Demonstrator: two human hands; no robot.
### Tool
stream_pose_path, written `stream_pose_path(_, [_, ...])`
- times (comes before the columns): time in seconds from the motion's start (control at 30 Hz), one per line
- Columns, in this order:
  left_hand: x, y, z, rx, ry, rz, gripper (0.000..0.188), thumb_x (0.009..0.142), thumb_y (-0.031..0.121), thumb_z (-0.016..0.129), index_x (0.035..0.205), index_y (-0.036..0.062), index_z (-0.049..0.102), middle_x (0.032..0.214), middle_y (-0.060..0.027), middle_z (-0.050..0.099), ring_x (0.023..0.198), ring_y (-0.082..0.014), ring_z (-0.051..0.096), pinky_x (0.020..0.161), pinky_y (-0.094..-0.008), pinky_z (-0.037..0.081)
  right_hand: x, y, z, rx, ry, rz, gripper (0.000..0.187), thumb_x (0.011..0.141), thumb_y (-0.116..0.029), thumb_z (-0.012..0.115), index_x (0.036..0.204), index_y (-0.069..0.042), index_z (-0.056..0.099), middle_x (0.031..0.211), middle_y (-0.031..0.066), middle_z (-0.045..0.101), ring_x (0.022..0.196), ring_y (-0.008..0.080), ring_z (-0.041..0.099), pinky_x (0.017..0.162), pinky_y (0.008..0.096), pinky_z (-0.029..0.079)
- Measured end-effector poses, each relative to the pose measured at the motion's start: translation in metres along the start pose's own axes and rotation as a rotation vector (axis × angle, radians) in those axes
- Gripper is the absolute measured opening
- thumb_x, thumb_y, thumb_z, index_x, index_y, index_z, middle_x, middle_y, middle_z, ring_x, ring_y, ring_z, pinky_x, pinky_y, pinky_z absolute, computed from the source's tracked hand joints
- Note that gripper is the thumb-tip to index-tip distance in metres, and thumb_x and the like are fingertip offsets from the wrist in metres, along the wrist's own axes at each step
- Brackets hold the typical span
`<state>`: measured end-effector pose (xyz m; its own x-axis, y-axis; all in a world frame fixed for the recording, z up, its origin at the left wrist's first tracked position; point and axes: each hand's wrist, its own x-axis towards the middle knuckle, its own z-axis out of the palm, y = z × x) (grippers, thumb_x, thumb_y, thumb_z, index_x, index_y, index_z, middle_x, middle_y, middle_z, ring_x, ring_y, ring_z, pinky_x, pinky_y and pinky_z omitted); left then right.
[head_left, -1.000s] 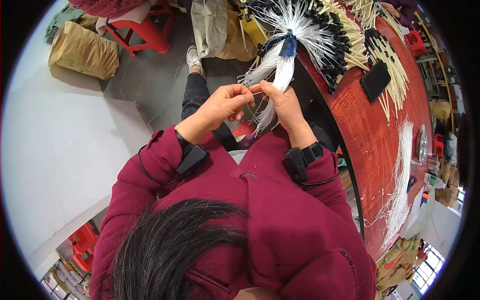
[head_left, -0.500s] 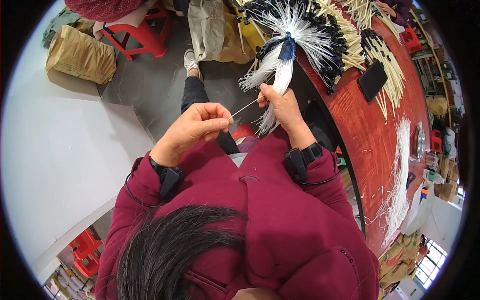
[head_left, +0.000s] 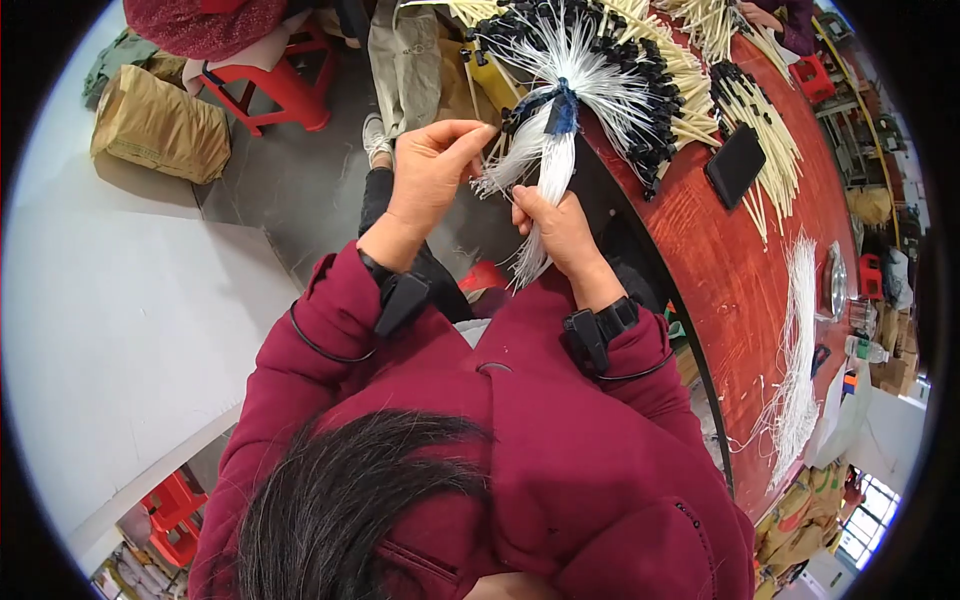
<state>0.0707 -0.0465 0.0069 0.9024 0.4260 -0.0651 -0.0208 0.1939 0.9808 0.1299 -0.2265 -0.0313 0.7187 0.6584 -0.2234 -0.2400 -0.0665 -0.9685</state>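
My right hand point(head_left: 562, 230) is closed round the lower part of a bundle of white cords point(head_left: 557, 168), whose loose ends hang below the fist. A dark blue tie point(head_left: 562, 110) binds the bundle higher up, and above it the cords fan out toward black-tipped ends on the table edge. My left hand point(head_left: 428, 175) is raised on the left, thumb and forefinger pinched together beside a second tail of white cords point(head_left: 515, 160). Whether a cord is in that pinch is too small to tell.
Pale sticks with black tips point(head_left: 760, 130) and a black phone point(head_left: 735, 167) lie on the red-brown table point(head_left: 725, 270). Farther along it is a loose hank of white cords point(head_left: 797, 370). A white board point(head_left: 140, 310), a brown paper sack point(head_left: 160, 125) and a red stool point(head_left: 300, 90) stand left.
My left hand has moved up and away from me, toward the tied bundle. The single white cord stretched between my hands no longer shows. My right hand keeps its grip, slightly lower.
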Motion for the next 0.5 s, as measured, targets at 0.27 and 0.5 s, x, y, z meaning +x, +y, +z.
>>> stream_pose_path(0.27, [-0.032,-0.024,-0.055,0.86,-0.233,0.559,0.009,0.077,0.007,0.07,0.085,0.0022,0.068,0.084,-0.0107,0.068,0.068,-0.0226,0.064,0.061,-0.0323,0.05,-0.003,-0.004,0.0,0.073,-0.021,0.034,0.03,0.091,-0.023,0.058,0.066,-0.005,0.061,0.061,-0.0002,0.056,0.055,0.0077,0.049,0.054,0.0227,0.039])
stream_pose_path(0.5, [-0.045,-0.048,-0.039,1.094,-0.395,0.486,0.011,0.076,0.007,0.07,0.083,0.0024,0.064,0.081,-0.011,0.065,0.07,-0.0268,0.064,0.061,-0.0312,0.05,-0.002,-0.005,-0.001,0.058,-0.046,0.034,0.03,0.09,-0.022,0.058,0.066,-0.005,0.06,0.06,-0.0002,0.055,0.055,0.0075,0.049,0.054,0.0224,0.038])
